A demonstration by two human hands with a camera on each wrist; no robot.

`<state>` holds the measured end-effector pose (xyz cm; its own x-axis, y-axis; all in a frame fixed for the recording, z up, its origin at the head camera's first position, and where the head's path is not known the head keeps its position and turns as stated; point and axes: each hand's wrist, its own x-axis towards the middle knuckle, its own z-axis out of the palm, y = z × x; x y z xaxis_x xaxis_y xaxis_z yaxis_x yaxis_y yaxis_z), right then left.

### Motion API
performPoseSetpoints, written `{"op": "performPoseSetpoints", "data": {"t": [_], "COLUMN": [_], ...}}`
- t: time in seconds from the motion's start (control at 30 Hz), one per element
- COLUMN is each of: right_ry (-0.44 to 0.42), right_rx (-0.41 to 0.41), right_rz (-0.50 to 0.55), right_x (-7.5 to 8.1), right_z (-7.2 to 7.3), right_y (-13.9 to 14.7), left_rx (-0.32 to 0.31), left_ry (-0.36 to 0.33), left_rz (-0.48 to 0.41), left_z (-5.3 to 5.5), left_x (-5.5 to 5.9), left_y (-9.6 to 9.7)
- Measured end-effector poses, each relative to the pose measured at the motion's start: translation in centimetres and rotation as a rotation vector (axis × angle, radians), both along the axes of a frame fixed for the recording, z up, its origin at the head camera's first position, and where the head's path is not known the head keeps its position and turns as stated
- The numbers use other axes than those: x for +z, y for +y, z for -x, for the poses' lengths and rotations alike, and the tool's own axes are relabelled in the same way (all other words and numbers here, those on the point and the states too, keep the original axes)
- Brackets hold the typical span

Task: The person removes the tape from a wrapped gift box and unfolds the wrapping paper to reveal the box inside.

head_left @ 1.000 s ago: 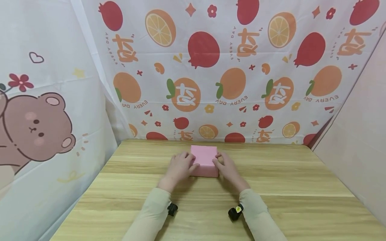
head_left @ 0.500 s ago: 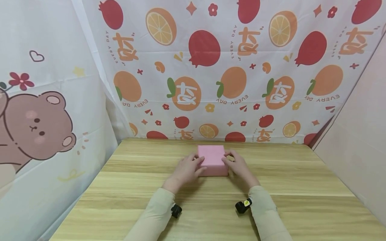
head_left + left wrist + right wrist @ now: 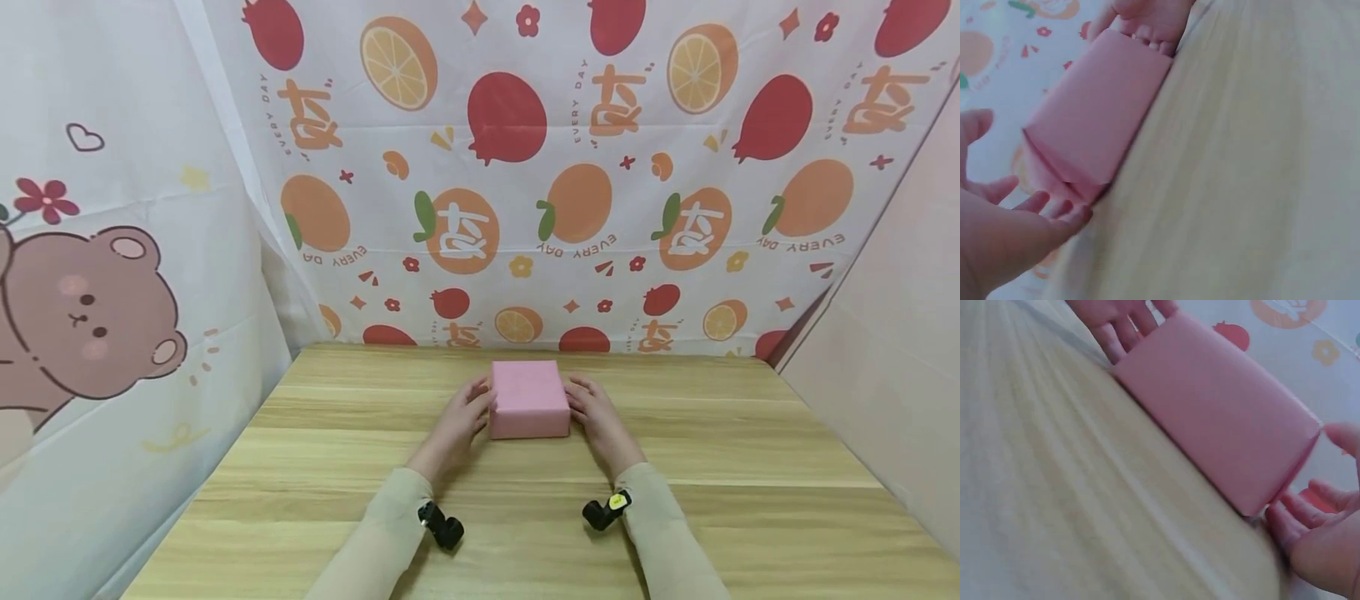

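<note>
A pink paper-wrapped box point(image 3: 529, 398) sits flat on the wooden table in the head view. Folded paper shows at its end in the left wrist view, where the box point(image 3: 1100, 106) is tilted by the camera angle. My left hand point(image 3: 457, 421) is at its left side, fingers loosely extended by the folded end and thumb raised clear. On the opposite side, my right hand point(image 3: 602, 423) has relaxed fingers against or very near the box's end; exact contact is hard to tell. Neither hand curls round the box.
The wooden table point(image 3: 337, 500) extends around the box on all sides. Behind it hangs a fruit-print cloth point(image 3: 525, 208), and a bear-print cloth point(image 3: 112, 308) hangs on the left. Small black cameras point(image 3: 442, 527) are strapped to the wrists.
The box has shifted a little to the right along with both hands. The thumbs and fingers that pinched its sides and top edges have since loosened and moved off to the sides.
</note>
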<state>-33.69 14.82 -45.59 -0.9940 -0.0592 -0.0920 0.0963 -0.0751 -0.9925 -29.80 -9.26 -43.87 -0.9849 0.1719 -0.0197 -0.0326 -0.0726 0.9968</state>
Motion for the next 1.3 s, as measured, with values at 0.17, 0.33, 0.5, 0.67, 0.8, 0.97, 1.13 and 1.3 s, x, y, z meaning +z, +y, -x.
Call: {"op": "performPoseSetpoints", "data": {"t": [0.17, 0.33, 0.5, 0.67, 0.8, 0.97, 1.13, 1.3], "right_ry": [0.015, 0.037, 0.021, 0.026, 0.049, 0.043, 0.05, 0.072], "right_rx": [-0.002, -0.011, -0.001, -0.009, -0.01, -0.012, 0.011, 0.05], "right_rz": [-0.055, -0.081, -0.073, -0.04, -0.021, 0.004, 0.044, 0.075], "right_x": [-0.6, -0.6, -0.5, -0.6, -0.6, -0.8, -0.8, -0.6], "right_z": [0.1, 0.0, -0.1, -0.1, -0.2, -0.1, -0.1, -0.2], "right_y": [-0.8, -1.3, -1.3, -1.1, -1.1, -1.1, -1.1, -1.0], "left_rx": [-0.02, -0.073, -0.116, -0.132, -0.128, -0.115, -0.093, -0.087], "left_ry": [-0.031, 0.006, 0.021, 0.024, 0.022, 0.021, 0.026, 0.044], "left_rz": [-0.131, -0.15, -0.127, -0.116, -0.127, -0.142, -0.132, -0.128], "left_z": [0.6, 1.2, 1.2, 0.9, 0.7, 0.6, 0.7, 0.7], "left_x": [-1.6, -2.3, -2.2, -2.0, -2.0, -2.0, -2.0, -1.8], "left_y": [-0.1, -0.4, -0.7, -0.8, -0.8, -0.8, -0.9, -1.0]}}
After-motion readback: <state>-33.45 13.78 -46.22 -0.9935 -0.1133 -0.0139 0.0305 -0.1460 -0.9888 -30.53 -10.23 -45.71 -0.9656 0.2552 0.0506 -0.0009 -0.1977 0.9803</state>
